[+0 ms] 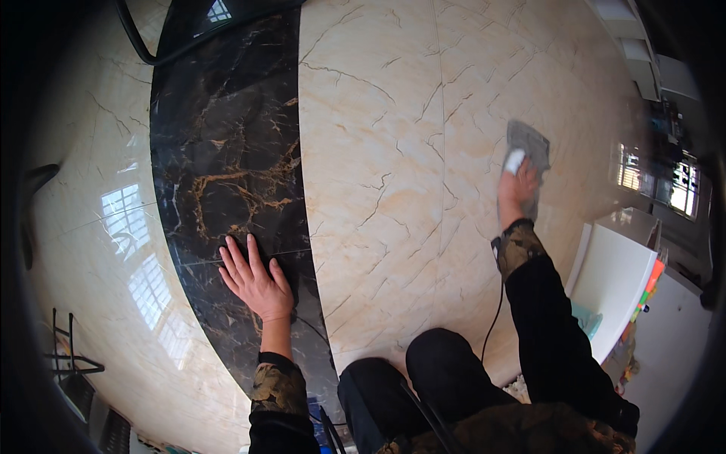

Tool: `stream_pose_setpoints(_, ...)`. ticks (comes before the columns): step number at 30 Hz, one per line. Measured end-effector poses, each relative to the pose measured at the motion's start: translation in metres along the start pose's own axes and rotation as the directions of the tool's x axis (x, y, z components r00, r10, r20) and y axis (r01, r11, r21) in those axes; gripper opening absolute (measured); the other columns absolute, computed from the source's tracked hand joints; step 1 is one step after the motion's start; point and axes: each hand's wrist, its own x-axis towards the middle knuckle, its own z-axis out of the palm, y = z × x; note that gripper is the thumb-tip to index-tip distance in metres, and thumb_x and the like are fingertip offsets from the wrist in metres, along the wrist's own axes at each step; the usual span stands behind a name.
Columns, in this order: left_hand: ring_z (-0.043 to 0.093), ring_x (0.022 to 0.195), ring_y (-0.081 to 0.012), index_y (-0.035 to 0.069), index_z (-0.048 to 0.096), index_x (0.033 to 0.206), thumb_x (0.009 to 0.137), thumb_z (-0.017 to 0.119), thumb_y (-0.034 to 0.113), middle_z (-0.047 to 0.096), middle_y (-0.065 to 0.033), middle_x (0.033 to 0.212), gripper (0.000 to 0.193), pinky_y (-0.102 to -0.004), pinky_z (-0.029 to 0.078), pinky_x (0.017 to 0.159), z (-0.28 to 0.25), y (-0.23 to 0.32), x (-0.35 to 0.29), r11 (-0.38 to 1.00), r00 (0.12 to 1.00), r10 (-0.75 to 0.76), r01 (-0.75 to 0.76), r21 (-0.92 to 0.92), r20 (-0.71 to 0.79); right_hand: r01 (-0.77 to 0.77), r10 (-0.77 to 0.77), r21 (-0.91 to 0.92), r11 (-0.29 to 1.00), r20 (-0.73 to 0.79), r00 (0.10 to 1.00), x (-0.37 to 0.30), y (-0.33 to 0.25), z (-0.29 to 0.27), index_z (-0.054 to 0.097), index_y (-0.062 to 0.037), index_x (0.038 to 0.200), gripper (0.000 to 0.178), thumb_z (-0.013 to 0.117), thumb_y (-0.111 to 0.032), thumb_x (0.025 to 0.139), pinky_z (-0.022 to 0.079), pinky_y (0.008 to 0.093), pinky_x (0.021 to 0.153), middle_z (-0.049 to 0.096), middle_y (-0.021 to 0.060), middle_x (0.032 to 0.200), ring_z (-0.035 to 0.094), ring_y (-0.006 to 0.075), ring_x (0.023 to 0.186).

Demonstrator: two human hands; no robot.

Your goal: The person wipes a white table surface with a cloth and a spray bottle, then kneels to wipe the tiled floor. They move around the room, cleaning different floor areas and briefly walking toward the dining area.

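My left hand lies flat with spread fingers on the black, brown-veined floor tile, holding nothing. Out to the right, my right hand presses a grey cloth onto the cream marble-patterned floor. That hand is a little blurred, and how its fingers grip the cloth is partly hidden. Beside its fingers shows a small white patch whose kind I cannot make out.
My bent knees are at the lower middle. A thin dark cord hangs below my right sleeve. A white cabinet stands at right. At upper left is a black tubular frame; a dark metal frame stands at lower left.
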Motion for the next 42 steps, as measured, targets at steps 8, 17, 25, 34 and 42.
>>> stream_pose_setpoints(8, 0.023, 0.158, -0.0391, 0.015, 0.047, 0.157, 0.104, 0.047, 0.038, 0.028, -0.0177, 0.17, 0.058, -0.0554, 0.012, 0.126, -0.001, 0.0, 0.0, 1.0, 0.999, -0.015, 0.015, 0.01, 0.043, 0.643, -0.611, 0.066, 0.763, -0.249, 0.751, -0.03, -0.27, -0.059, 0.039, -0.033, 0.16, 0.067, 0.05, -0.052, 0.097, 0.023, 0.0604, 0.122, 0.039, 0.0178, 0.164, 0.032, 0.0529, 0.147)
stream_pose_setpoints(17, 0.023, 0.158, -0.0381, 0.015, 0.046, 0.158, 0.107, 0.041, 0.039, 0.028, -0.0157, 0.171, 0.057, -0.0541, 0.012, 0.127, 0.001, -0.001, 0.0, 1.0, 1.0, 0.002, -0.002, 0.0, 0.008, 0.929, -0.96, 0.342, 0.143, -0.179, 0.214, -0.213, -0.315, -0.127, 0.045, -0.0262, 0.158, 0.074, 0.069, -0.05, 0.091, 0.011, 0.0699, 0.123, 0.029, 0.0248, 0.166, 0.017, 0.058, 0.152)
stream_pose_setpoints(25, 0.023, 0.158, -0.0387, 0.015, 0.046, 0.158, 0.106, 0.042, 0.04, 0.028, -0.0162, 0.171, 0.057, -0.0551, 0.013, 0.126, 0.005, -0.005, -0.004, 1.0, 1.0, 0.005, -0.005, -0.005, 0.007, 0.984, -0.993, 0.176, -0.012, -0.119, 0.009, -0.207, -0.21, -0.121, 0.043, -0.0345, 0.159, 0.069, 0.067, -0.035, 0.094, 0.013, 0.063, 0.126, 0.02, 0.0141, 0.173, 0.012, 0.0468, 0.158)
stream_pose_setpoints(34, 0.031, 0.153, -0.0414, 0.01, 0.051, 0.152, 0.101, 0.058, 0.028, 0.034, -0.0187, 0.166, 0.054, -0.0572, 0.021, 0.123, -0.019, 0.032, 0.024, 0.985, 0.974, 0.091, -0.119, -0.124, -0.206, 0.95, -0.991, 0.311, 0.014, -0.125, 0.056, -0.177, -0.14, -0.106, 0.051, -0.0383, 0.154, 0.061, 0.062, -0.043, 0.094, 0.016, 0.0588, 0.127, 0.023, 0.0099, 0.173, 0.019, 0.0429, 0.157)
stream_pose_setpoints(42, 0.027, 0.156, -0.0372, 0.021, 0.05, 0.154, 0.097, 0.065, 0.029, 0.033, -0.0133, 0.168, 0.06, -0.0582, 0.021, 0.124, 0.004, 0.143, 0.118, 0.868, 0.879, 0.445, -0.378, -0.322, 0.168, 0.935, -0.988, 0.353, 0.043, -0.122, 0.091, -0.18, -0.146, -0.112, 0.056, -0.0383, 0.15, 0.067, 0.072, -0.04, 0.085, 0.016, 0.0588, 0.127, 0.025, 0.0094, 0.171, 0.019, 0.0431, 0.156)
